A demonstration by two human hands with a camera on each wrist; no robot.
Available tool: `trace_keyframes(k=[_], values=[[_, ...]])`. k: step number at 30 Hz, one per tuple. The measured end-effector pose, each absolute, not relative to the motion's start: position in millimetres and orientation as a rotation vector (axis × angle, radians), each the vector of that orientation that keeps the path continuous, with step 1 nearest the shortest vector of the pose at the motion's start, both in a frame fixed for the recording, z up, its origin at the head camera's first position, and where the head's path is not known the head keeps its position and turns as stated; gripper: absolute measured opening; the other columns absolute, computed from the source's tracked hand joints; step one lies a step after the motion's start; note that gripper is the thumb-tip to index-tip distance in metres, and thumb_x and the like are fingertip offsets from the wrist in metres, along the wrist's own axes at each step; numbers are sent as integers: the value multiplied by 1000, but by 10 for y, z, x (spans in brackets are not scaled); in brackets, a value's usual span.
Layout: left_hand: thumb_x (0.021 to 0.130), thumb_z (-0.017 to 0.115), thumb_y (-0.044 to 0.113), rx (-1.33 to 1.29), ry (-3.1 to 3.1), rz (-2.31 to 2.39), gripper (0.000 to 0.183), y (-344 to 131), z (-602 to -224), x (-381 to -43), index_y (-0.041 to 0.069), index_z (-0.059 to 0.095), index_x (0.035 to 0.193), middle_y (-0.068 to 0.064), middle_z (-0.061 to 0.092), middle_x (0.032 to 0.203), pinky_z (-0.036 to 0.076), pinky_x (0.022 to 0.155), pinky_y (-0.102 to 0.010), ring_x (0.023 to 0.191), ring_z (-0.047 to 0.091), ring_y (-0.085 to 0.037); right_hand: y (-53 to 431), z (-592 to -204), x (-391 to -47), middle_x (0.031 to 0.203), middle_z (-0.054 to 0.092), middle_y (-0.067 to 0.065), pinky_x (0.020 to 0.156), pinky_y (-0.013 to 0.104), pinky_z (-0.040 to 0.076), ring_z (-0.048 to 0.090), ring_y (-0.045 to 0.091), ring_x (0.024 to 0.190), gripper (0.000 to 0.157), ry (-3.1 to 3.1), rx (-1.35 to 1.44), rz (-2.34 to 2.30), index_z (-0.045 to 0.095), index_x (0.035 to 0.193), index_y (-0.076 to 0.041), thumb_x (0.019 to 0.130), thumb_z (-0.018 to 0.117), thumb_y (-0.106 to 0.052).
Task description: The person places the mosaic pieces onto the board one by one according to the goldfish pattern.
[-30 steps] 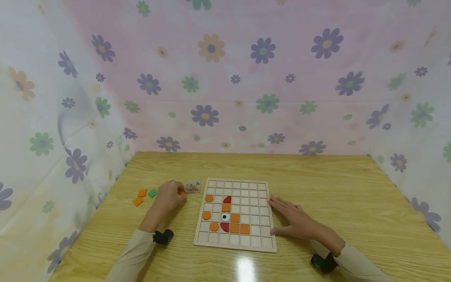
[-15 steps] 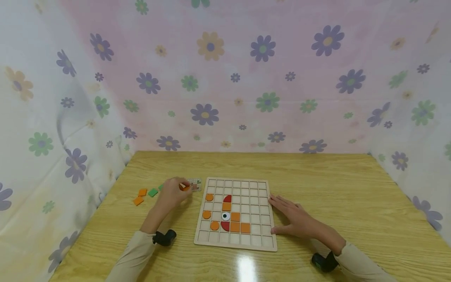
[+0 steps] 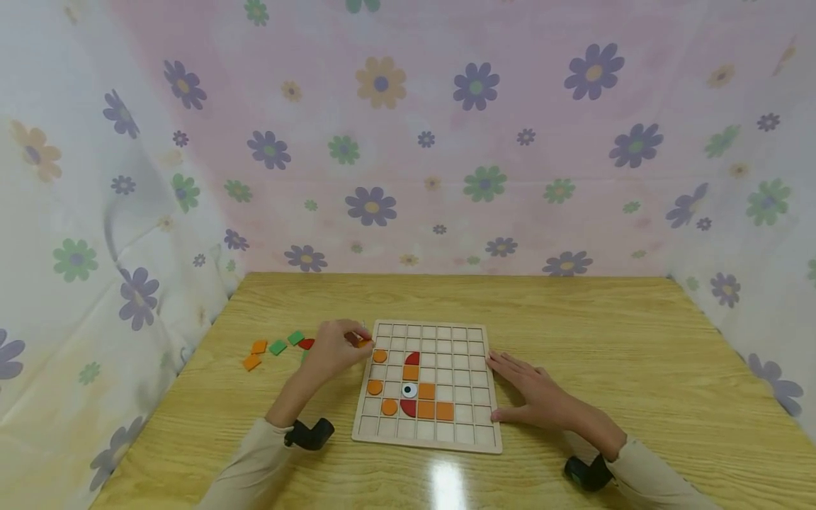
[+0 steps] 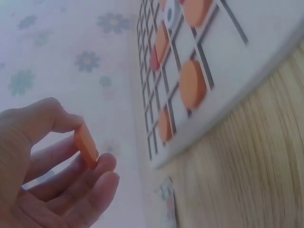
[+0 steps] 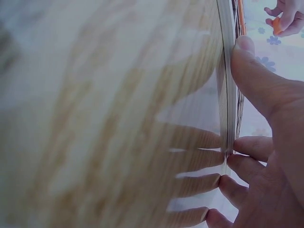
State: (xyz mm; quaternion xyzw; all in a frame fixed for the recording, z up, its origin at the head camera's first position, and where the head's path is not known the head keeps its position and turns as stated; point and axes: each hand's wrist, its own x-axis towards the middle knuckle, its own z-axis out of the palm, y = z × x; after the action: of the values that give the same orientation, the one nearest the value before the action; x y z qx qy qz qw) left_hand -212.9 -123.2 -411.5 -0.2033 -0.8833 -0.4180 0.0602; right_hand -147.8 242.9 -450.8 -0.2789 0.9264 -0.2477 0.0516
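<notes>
My left hand (image 3: 333, 350) pinches an orange square tile (image 4: 85, 146) between thumb and fingers, raised near the far left corner of the wooden grid board (image 3: 460, 375). My right hand (image 3: 535, 398) rests at the board's right edge, fingers straight and spread, with thumb and fingertips touching the rim. On the board lie orange round tiles (image 3: 375, 387), several orange square tiles (image 3: 426, 410), red quarter-round tiles (image 3: 408, 408) and a white eye tile (image 3: 409, 390). The small pattern card (image 4: 167, 204) beside the board is mostly hidden by my left hand in the head view.
Left of my left hand lie loose tiles: orange squares (image 3: 252, 362), green ones (image 3: 277, 347) and a red one (image 3: 307, 344). The wooden table (image 3: 593, 319) meets a flowered cloth (image 3: 433, 177) at the back and sides.
My left hand has moved right with the orange tile, from beside the card to the board's left edge, uncovering green and red tiles behind it. The right hand has stayed at the board's edge.
</notes>
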Motion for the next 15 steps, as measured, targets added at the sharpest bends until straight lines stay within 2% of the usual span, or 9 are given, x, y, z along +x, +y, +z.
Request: trace_keyframes(k=[4, 9, 12, 14, 15], values=[[77, 74, 8, -688, -2685, -1258, 5, -1108, -4062, -2055, 7, 73, 82, -2, 68, 85, 46, 51, -25, 69, 61, -14, 2432, -4509, -1477, 150, 29, 20, 92, 70, 25, 25, 44, 135, 88, 2819, -850, -758, 33, 146, -1, 82, 68, -50], [78, 74, 9, -818, -2677, -1239, 4, -968, -4008, -1969, 10, 73, 81, 1, 67, 85, 47, 55, -25, 72, 60, -15, 2437, -4534, -1488, 150, 28, 18, 92, 71, 24, 25, 43, 136, 88, 2816, -839, -760, 33, 146, -2, 82, 67, -51], [79, 74, 10, -894, -2667, -1221, 4, -886, -3985, -1910, 12, 72, 81, 3, 67, 84, 49, 60, -29, 73, 60, -14, 2440, -4551, -1495, 149, 30, 19, 90, 69, 27, 27, 43, 134, 88, 2831, -866, -752, 34, 145, -1, 82, 68, -51], [79, 74, 10, -948, -2663, -1199, 4, -835, -3976, -1869, 12, 72, 82, 5, 66, 82, 48, 77, -39, 73, 59, -13, 2442, -4554, -1496, 149, 31, 20, 89, 69, 28, 28, 43, 134, 87, 2843, -880, -749, 35, 145, 0, 81, 68, -50], [80, 74, 10, -972, -2666, -1198, 4, -809, -3974, -1849, 12, 72, 83, 5, 66, 83, 48, 77, -41, 74, 59, -12, 2444, -4555, -1496, 149, 31, 20, 89, 69, 28, 28, 43, 134, 87, 2846, -884, -751, 35, 145, 0, 81, 68, -50]])
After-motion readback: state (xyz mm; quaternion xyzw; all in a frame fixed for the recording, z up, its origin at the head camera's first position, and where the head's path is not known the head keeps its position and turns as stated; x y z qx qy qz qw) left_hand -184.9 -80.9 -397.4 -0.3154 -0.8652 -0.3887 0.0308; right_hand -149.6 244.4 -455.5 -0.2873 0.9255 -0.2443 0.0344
